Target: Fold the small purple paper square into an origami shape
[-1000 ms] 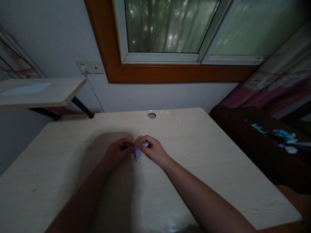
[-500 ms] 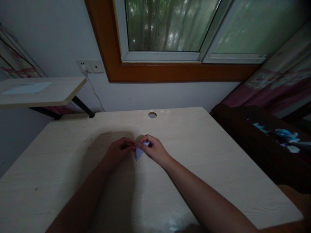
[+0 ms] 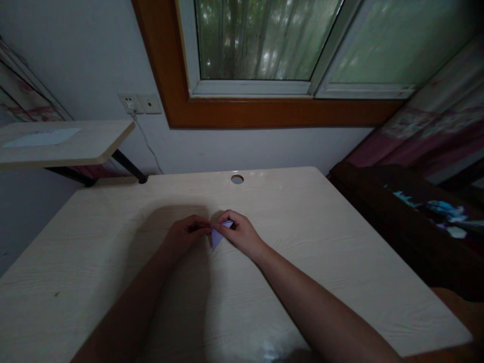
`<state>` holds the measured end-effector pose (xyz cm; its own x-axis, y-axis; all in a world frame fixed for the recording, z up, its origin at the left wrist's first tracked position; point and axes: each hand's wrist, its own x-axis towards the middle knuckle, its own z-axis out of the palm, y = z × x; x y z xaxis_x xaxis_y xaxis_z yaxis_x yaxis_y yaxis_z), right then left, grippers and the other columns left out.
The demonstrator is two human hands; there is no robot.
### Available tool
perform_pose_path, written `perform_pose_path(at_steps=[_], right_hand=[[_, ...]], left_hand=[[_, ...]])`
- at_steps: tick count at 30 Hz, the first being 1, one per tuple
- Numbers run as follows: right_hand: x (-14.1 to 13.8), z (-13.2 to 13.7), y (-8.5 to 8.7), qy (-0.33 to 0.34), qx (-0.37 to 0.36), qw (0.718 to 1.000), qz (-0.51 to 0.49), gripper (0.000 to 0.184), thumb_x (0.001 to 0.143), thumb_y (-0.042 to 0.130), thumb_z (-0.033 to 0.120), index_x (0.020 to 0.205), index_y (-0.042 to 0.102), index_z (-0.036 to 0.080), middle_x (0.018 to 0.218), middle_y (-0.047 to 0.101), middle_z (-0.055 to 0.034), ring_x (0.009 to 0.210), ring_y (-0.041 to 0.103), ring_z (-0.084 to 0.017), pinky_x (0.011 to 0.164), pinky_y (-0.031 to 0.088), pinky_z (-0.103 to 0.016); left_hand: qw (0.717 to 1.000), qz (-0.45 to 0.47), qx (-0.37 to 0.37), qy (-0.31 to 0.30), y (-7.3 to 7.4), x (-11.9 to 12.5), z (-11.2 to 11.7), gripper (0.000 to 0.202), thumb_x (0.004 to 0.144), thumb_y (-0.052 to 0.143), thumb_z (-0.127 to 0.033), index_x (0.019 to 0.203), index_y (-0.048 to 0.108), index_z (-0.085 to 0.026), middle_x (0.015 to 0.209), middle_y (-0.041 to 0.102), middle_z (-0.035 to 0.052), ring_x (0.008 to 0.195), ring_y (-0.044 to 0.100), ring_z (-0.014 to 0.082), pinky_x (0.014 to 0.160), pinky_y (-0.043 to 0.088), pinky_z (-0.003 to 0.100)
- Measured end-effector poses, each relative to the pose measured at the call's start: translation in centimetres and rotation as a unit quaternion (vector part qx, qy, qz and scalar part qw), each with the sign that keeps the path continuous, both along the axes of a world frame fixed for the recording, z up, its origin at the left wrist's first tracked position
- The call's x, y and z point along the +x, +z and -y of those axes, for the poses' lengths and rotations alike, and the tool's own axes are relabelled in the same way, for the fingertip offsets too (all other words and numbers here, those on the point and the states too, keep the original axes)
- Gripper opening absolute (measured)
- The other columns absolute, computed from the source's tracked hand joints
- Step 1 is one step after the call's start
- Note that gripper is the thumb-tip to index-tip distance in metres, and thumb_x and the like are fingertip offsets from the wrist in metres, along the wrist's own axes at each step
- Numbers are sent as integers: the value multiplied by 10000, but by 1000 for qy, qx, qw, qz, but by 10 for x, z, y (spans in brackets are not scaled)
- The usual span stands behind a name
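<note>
A small folded piece of pale purple paper [image 3: 217,237] sits between my two hands, just above the light wooden desk [image 3: 340,262]. It tapers to a point toward me. My left hand [image 3: 185,233] pinches its left edge with closed fingertips. My right hand [image 3: 240,233] grips its upper right part, fingers curled over the top. Much of the paper is hidden by my fingers. Both forearms reach in from the bottom of the view.
A round cable hole [image 3: 237,179] lies at the desk's far edge. A side shelf [image 3: 75,143] with a white sheet [image 3: 41,136] stands at the left, wall sockets [image 3: 139,103] and a window [image 3: 260,45] behind. Dark furniture [image 3: 401,222] borders the right.
The view shifted slightly at first. Both hands stay on the paper in almost the same place, with only small finger movements.
</note>
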<state>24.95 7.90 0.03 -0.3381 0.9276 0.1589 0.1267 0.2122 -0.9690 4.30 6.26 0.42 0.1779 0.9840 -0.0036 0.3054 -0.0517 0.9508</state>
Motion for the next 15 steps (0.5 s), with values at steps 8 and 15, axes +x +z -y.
perform_pose_path(at_steps=[8, 15], right_hand=[[1, 0, -1, -3, 10, 1000, 8, 153, 832, 694, 355, 843, 667, 204, 811, 672, -2, 740, 592, -141, 636, 408, -246], [2, 0, -3, -1, 11, 1000, 12, 151, 833, 695, 353, 851, 674, 205, 810, 673, -1, 748, 597, -141, 646, 415, -246]], left_hand=[[999, 38, -15, 27, 9, 5, 3, 228, 789, 703, -402, 834, 710, -178, 805, 748, 43, 775, 709, 194, 744, 565, 297], [999, -27, 15, -9, 12, 5, 5, 222, 821, 667, -392, 808, 720, -177, 775, 733, 26, 740, 672, 173, 686, 517, 250]])
